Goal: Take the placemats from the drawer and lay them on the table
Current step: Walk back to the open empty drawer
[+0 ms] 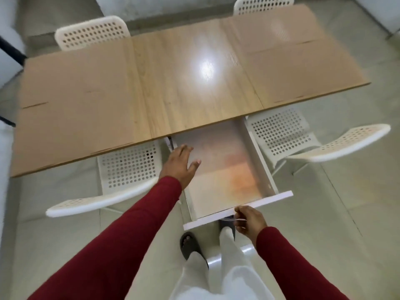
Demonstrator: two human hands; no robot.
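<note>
A white drawer (258, 160) stands pulled out from under the near edge of a wooden table (190, 83). Inside it lies a flat placemat (227, 169) with a pale orange and pink print; whether more lie beneath it I cannot tell. My left hand (181, 163) reaches over the drawer's left wall with fingers spread, its fingertips at the placemat's left side. My right hand (250, 220) is closed around the metal handle on the drawer's white front panel (270, 199). Both arms wear dark red sleeves.
Two brown cardboard-like sheets lie on the table, one at the left (75, 98) and one at the right (298, 61). White perforated chairs stand at the near left (121, 174), near right (303, 139) and two on the far side. My feet stand just below the drawer.
</note>
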